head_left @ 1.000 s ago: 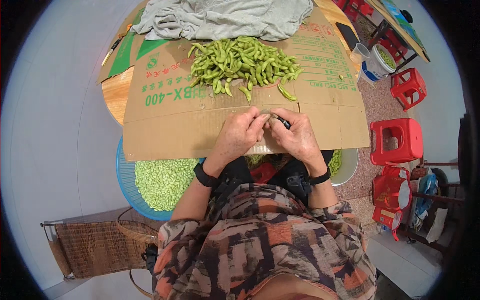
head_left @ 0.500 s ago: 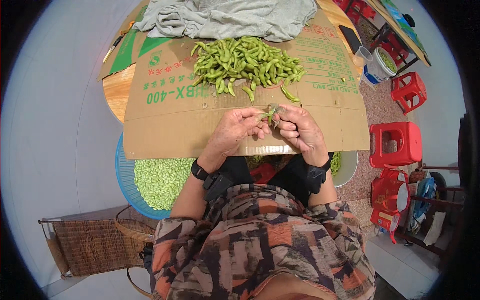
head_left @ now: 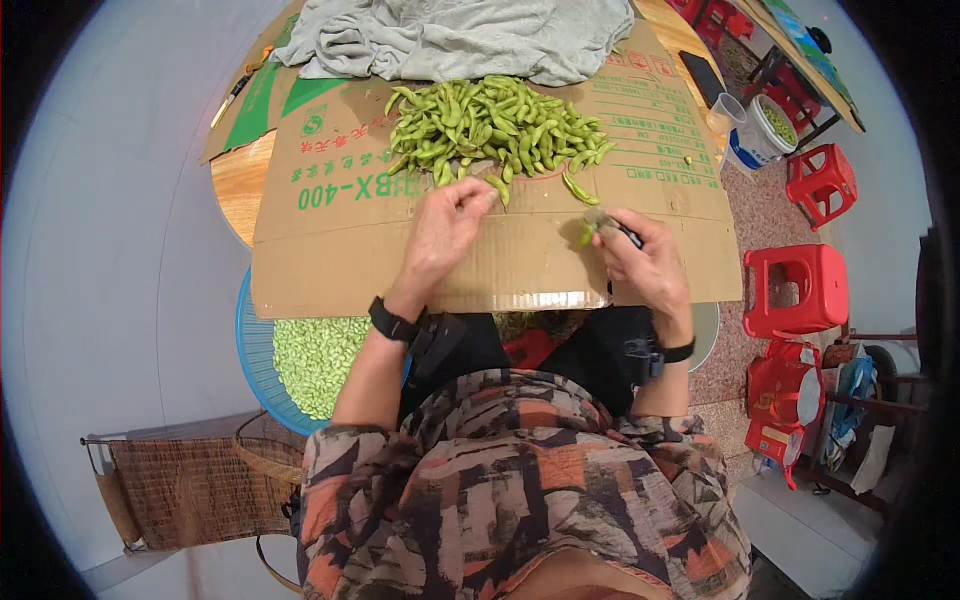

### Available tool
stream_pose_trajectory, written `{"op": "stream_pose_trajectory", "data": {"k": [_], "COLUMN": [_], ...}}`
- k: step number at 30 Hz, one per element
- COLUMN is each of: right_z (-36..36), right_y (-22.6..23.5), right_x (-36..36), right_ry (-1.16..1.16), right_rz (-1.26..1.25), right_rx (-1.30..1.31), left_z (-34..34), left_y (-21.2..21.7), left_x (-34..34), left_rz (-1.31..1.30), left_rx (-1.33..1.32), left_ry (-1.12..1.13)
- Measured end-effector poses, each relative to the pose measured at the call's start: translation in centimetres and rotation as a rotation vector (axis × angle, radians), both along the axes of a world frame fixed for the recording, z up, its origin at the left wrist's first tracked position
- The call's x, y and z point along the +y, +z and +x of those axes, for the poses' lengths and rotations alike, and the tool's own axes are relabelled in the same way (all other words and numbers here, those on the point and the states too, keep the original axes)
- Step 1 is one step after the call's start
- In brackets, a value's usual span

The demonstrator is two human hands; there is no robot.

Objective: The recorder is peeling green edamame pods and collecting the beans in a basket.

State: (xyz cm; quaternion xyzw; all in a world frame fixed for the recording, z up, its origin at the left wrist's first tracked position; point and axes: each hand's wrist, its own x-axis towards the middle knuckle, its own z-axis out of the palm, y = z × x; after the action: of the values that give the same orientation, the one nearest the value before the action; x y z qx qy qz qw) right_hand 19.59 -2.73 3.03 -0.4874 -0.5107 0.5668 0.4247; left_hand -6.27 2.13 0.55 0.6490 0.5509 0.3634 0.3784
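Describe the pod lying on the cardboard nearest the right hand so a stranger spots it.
Find the cardboard sheet, then the green pod heap on it. Below the heap's right end, ahead of the right hand, lies the pod, alone, unlike its heaped neighbours.

Cardboard (head_left: 360, 250) is laid on the bench (head_left: 238, 195); on it, pods (head_left: 500, 125) are heaped beside a grey cloth (head_left: 450, 42). The left hand (head_left: 443, 232) is held at a loose pod (head_left: 500, 189), contact unclear; a blurred green piece (head_left: 586, 235) and dark tool (head_left: 630, 236) are gripped by the right hand (head_left: 648, 264). Beans (head_left: 318, 365) are held in a blue basin (head_left: 254, 350)
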Motion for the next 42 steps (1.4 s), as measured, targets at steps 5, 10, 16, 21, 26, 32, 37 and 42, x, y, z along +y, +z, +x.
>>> {"op": "stream_pose_trajectory", "data": {"k": [5,10,16,21,26,32,37,42], "right_z": [2.4,1.2,-4.4,-4.5,-4.5,-3.4,-3.6,-3.7], "right_y": [3.0,0.9,-0.2,0.1,-0.1,-1.5,-0.6,0.2], "right_x": [-1.0,-0.6,-0.5,-0.2,-0.5,0.3,0.0,-1.0], "right_ry": [0.221,-0.101,-0.135,0.022,0.061,0.232,0.155,0.097], "right_rz": [0.248,0.434,0.269,-0.086,-0.118,-0.218,-0.222,-0.148], "right_rx": [-0.556,-0.655,-0.221,0.136,0.132,0.527,0.535,0.143], "left_z": [-0.1,0.6,2.6,3.2,3.6,2.8,3.8,4.2], "left_y": [1.2,1.9,1.1,-0.2,-0.9,-0.8,-0.6,-0.2], "left_x": [2.0,1.7,-2.0,-3.9,-4.4,-4.8,-5.5,-5.8], "left_rz": [0.440,0.448,-0.047,-0.157,0.188,-0.486,-0.672,-0.220], "left_rx": [0.392,0.580,-0.135,-0.426,-0.155,-0.889,-1.259,-0.477], "left_ry": [-0.071,-0.130,-0.254,-0.145,-0.049,-0.217,-0.289,-0.130]}}
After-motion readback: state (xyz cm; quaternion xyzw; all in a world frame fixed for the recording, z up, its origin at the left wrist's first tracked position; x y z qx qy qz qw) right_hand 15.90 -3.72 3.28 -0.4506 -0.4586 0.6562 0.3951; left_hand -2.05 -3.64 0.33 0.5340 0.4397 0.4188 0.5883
